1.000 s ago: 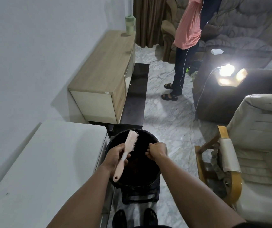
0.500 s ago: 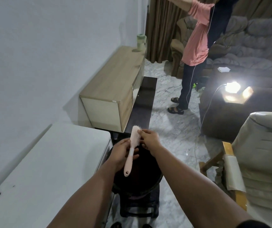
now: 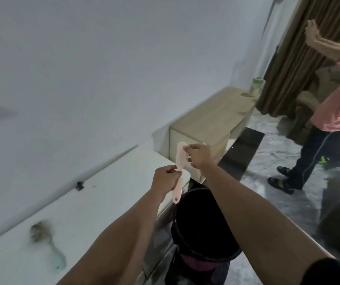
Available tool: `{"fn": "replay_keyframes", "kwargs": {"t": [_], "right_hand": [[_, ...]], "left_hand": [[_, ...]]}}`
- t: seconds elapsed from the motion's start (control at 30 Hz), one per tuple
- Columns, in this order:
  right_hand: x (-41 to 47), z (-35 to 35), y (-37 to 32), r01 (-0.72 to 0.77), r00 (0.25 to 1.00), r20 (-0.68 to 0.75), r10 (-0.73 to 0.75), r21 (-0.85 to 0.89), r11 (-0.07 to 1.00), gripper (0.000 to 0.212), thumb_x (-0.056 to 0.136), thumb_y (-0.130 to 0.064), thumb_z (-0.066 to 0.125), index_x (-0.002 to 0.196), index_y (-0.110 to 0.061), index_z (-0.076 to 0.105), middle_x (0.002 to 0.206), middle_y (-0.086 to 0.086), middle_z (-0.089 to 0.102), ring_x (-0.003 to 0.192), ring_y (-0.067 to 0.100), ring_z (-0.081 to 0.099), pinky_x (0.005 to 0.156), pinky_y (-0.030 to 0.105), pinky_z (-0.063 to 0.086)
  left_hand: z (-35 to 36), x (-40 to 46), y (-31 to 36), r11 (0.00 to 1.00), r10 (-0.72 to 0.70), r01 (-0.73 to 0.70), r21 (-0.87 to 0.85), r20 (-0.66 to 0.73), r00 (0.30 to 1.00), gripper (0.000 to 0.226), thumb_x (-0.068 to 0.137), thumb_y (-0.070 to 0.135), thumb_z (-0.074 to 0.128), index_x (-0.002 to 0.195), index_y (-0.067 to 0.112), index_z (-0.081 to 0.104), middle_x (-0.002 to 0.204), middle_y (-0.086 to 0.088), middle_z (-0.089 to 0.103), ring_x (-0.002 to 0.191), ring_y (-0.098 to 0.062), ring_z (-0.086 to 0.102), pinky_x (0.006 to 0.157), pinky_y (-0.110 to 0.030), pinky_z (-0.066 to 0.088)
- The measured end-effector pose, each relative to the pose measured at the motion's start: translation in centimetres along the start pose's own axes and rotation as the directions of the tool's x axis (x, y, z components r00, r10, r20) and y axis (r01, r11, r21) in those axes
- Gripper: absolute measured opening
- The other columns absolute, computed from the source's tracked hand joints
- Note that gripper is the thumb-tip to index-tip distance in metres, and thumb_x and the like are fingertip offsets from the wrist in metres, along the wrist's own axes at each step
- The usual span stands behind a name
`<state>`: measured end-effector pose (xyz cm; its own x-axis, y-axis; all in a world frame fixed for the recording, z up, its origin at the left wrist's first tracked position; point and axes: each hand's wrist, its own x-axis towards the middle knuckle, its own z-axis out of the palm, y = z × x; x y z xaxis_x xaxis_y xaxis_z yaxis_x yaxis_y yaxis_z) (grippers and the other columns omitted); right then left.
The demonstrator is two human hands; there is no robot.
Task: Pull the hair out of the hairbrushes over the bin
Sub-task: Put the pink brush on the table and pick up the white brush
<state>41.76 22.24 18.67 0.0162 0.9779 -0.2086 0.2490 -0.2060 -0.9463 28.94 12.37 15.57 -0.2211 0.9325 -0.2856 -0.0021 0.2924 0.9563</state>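
Note:
My left hand [image 3: 164,181] grips the handle of a pale pink hairbrush [image 3: 180,159] and holds it upright, above the corner of the white table and just left of the bin. The fingertips of my right hand [image 3: 199,156] pinch at the bristle side of the brush head, where dark hair shows. The black round bin [image 3: 202,227] stands on the floor below my forearms, beside the table. A second hairbrush [image 3: 45,245], light-handled with a clump of hair in its head, lies blurred on the table at lower left.
The white table [image 3: 95,212] runs along the wall at left. A low wooden cabinet [image 3: 208,126] stands behind it with a green cup [image 3: 256,89]. A person in a pink top [image 3: 333,112] stands at right on the marble floor, before brown curtains.
Both hands have risen with the pink brush and shifted left, off the bin's mouth toward the table corner. My view has swung left, bringing the second brush into sight.

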Motion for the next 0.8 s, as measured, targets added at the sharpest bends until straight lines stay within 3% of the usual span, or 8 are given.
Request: {"fn": "replay_keyframes", "kwargs": {"t": [0.07,0.13,0.23,0.43,0.57,0.7,0.8], "right_hand": [[-0.5,2.6,-1.3,0.037,0.998,0.051,-0.037,0.003,0.999,0.02,0.095,-0.023,0.074,0.109,-0.009,0.073,0.098,0.01,0.074,0.073,0.022,0.069,0.048,0.021,0.045],[-1.3,6.5,-2.2,0.041,0.993,0.115,-0.039,-0.012,0.999,0.025,0.093,-0.024,0.075,0.112,-0.009,0.074,0.101,0.011,0.076,0.074,0.024,0.071,0.053,0.024,0.046],[-2.8,12.3,-2.9,0.051,0.976,0.213,-0.042,-0.036,0.998,0.028,0.092,-0.026,0.075,0.115,-0.011,0.073,0.099,0.009,0.075,0.078,0.025,0.073,0.059,0.026,0.048],[-6.1,22.7,-1.4,0.041,0.92,0.392,0.018,-0.14,0.989,0.031,0.094,-0.025,0.074,0.121,-0.01,0.071,0.105,0.013,0.077,0.079,0.026,0.072,0.062,0.028,0.049],[-7.5,28.6,0.9,0.072,0.851,0.519,0.076,-0.26,0.963,0.035,0.095,-0.019,0.07,0.129,-0.009,0.068,0.105,0.012,0.073,0.077,0.028,0.069,0.058,0.026,0.048],[-7.3,33.7,3.6,0.08,0.793,0.589,0.157,-0.356,0.931,0.04,0.096,-0.016,0.068,0.135,-0.009,0.065,0.11,0.01,0.07,0.075,0.025,0.069,0.055,0.025,0.048],[-6.2,37.1,5.6,0.067,0.751,0.618,0.234,-0.424,0.903,0.043,0.095,-0.007,0.058,0.137,-0.009,0.064,0.106,0.009,0.068,0.077,0.026,0.067,0.055,0.028,0.047]], "left_hand": [[-2.7,-0.3,0.1,1.0,0.019,-0.018,0.022,-0.058,0.998,0.022,0.086,0.011,0.069,0.104,0.013,0.081,0.078,0.001,0.069,0.074,-0.02,0.062,0.081,-0.04,0.058],[-6.3,-1.1,-0.3,0.999,0.033,-0.028,0.043,-0.129,0.991,0.029,0.082,0.016,0.071,0.11,0.013,0.078,0.08,0.004,0.071,0.075,-0.019,0.064,0.088,-0.042,0.059],[-11.6,-2.2,-1.6,0.999,0.015,-0.003,0.051,-0.236,0.972,0.05,0.072,0.028,0.073,0.121,0.019,0.07,0.096,-0.001,0.078,0.093,-0.022,0.075,0.095,-0.048,0.06],[-19.7,-4.4,-6.4,0.993,-0.051,0.089,0.077,-0.392,0.918,0.04,0.081,0.026,0.074,0.12,0.023,0.066,0.098,0.005,0.076,0.096,-0.021,0.075,0.094,-0.045,0.06],[-23.2,-5.3,-10.7,0.982,-0.145,0.186,0.041,-0.468,0.872,0.053,0.074,0.03,0.072,0.126,0.018,0.07,0.098,0.006,0.077,0.098,-0.021,0.075,0.092,-0.045,0.061],[-25.3,-5.4,-13.2,0.958,-0.185,0.274,0.088,-0.544,0.819,0.028,0.087,0.02,0.068,0.114,0.022,0.076,0.088,0.007,0.075,0.087,-0.02,0.071,0.082,-0.032,0.057],[-26.6,-3.9,-15.3,0.918,-0.238,0.378,0.122,-0.592,0.77,0.018,0.087,0.018,0.062,0.098,0.017,0.077,0.085,0.003,0.075,0.082,-0.024,0.07,0.074,-0.035,0.059]]}}
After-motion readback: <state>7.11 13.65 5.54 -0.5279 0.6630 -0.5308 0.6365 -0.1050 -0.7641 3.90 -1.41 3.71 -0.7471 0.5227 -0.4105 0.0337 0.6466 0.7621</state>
